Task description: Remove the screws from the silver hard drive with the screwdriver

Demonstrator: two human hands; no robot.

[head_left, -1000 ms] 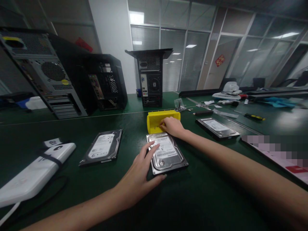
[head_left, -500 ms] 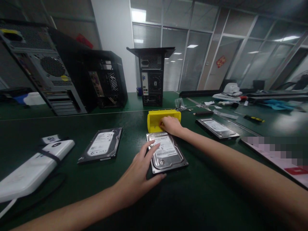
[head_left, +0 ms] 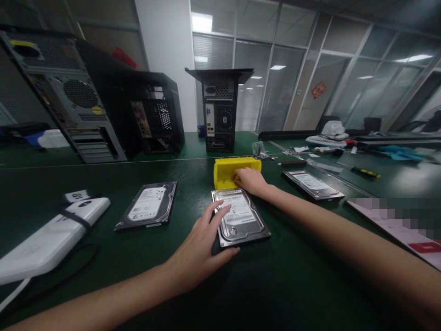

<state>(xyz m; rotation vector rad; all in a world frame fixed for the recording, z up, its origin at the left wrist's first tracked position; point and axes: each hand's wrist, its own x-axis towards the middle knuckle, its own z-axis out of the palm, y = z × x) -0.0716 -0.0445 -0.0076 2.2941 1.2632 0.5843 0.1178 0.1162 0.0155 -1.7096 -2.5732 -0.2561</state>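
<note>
A silver hard drive (head_left: 243, 220) with a white label lies flat in front of me. My left hand (head_left: 206, 236) is at its left side, fingers stretched and apart over the label and the thumb along the front edge; whether they press on it I cannot tell. Just behind the drive, a yellow plastic bin (head_left: 220, 174) has its open side facing me. My right hand (head_left: 251, 179) reaches into it with fingers bent together. The fingertips are partly hidden, so anything pinched there does not show. A few tiny dark specks lie on the bin's floor.
Other hard drives lie left (head_left: 148, 205) and right (head_left: 313, 185). A white power strip (head_left: 51, 239) with a cable is at left. Computer cases (head_left: 220, 110) stand behind. At right are a screwdriver (head_left: 365, 172), plastic scraps and a pink sheet (head_left: 386, 225).
The whole view has shifted slightly, so everything sits a little further right. Both hands keep nearly the same places, left over the drive and right inside the yellow bin.
</note>
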